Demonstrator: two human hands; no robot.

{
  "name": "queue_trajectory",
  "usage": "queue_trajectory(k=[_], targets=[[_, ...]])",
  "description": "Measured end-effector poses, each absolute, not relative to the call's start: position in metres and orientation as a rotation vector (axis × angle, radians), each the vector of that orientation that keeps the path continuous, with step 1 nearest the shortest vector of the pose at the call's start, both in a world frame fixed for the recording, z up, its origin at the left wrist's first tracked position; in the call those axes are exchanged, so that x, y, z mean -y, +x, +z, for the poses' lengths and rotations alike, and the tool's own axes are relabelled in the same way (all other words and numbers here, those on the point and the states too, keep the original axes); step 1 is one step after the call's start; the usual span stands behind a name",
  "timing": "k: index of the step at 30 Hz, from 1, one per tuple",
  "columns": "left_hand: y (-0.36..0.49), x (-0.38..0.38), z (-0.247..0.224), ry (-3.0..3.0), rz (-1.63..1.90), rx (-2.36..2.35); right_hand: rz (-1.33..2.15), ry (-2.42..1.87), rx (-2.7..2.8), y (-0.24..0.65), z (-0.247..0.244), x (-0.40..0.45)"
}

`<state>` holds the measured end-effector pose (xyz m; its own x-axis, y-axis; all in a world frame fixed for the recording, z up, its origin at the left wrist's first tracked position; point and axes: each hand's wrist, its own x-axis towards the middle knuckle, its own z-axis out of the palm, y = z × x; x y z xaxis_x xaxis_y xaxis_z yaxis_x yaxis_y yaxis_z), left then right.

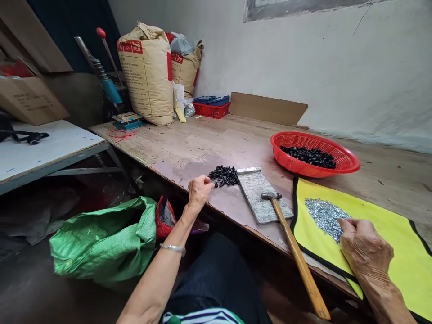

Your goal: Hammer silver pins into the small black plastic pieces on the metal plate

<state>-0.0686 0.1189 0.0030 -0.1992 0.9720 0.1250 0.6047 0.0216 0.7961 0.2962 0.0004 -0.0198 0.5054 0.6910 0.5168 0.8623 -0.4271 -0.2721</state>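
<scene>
My left hand [200, 193] sits at the table's near edge, its fingertips pinched on a small black piece at the side of a loose heap of black pieces [222, 176]. Just beyond lies a grey stone slab [263, 198], with a wooden-handled hammer [293, 243] resting across it, head on the slab. My right hand [366, 247] rests on a yellow black-edged mat [398, 229], its fingers against a pile of silver studs [324, 218]. Its fingertips are hidden. A red plastic basket [347, 162] holds more black pieces.
A wooden workbench [209, 144] runs along a white wall. Large paper sacks [146, 74] and a red crate [212, 110] stand at its far end. A green woven sack [104, 238] and a red bag [164, 218] sit below the near edge. A white table [50, 153] stands to the left.
</scene>
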Motion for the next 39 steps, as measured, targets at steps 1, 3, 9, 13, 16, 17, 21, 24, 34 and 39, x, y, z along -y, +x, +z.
queue_trajectory(k=[1,3,9,13,16,17,21,24,34,39], targets=[[-0.067,-0.126,0.002,1.617,1.024,-1.850,-0.477,-2.235,1.279,0.296,-0.020,0.000],[-0.062,-0.134,-0.001,1.627,0.997,-1.858,-0.514,-2.233,1.280,0.294,-0.020,0.000],[-0.052,-0.136,-0.009,1.541,1.060,-1.813,-0.566,-2.166,1.294,0.292,-0.019,0.002],[-0.058,-0.123,-0.006,1.362,1.160,-1.636,-0.526,-2.135,1.338,0.295,-0.021,0.002],[-0.064,-0.102,-0.004,1.196,1.185,-1.451,-0.508,-2.116,1.346,0.297,-0.021,0.002],[-0.065,-0.094,-0.003,1.144,1.189,-1.388,-0.519,-2.112,1.329,0.297,-0.021,0.002],[-0.060,-0.062,0.000,0.800,1.194,-1.076,-0.558,-2.105,1.290,0.295,-0.019,0.004],[-0.053,-0.043,0.005,0.613,1.178,-0.946,-0.552,-2.126,1.293,0.292,-0.017,0.006],[-0.043,-0.011,0.017,0.474,1.214,-0.788,-0.568,-2.093,1.307,0.295,-0.018,0.008],[-0.040,-0.009,0.019,0.393,1.202,-0.756,-0.559,-2.082,1.304,0.294,-0.017,0.010]])
